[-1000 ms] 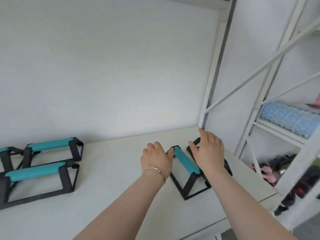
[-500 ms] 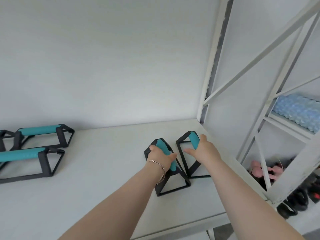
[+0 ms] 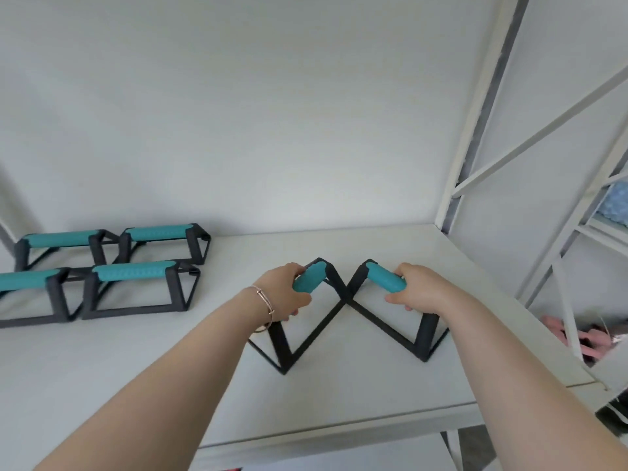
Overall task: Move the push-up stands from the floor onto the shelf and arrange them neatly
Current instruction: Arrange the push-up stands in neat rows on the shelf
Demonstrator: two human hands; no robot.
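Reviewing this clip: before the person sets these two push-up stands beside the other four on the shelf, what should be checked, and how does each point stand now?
1. Left hand wrapped around the left stand handle: ok.
2. Right hand wrapped around the right stand handle: ok.
3. The two held stands apart: not ok, their frames meet in the middle.
4. Held stands parallel to the four placed stands: not ok, angled.
5. Free shelf surface next to the group: ok.
6. Stands left on the floor: cannot tell.
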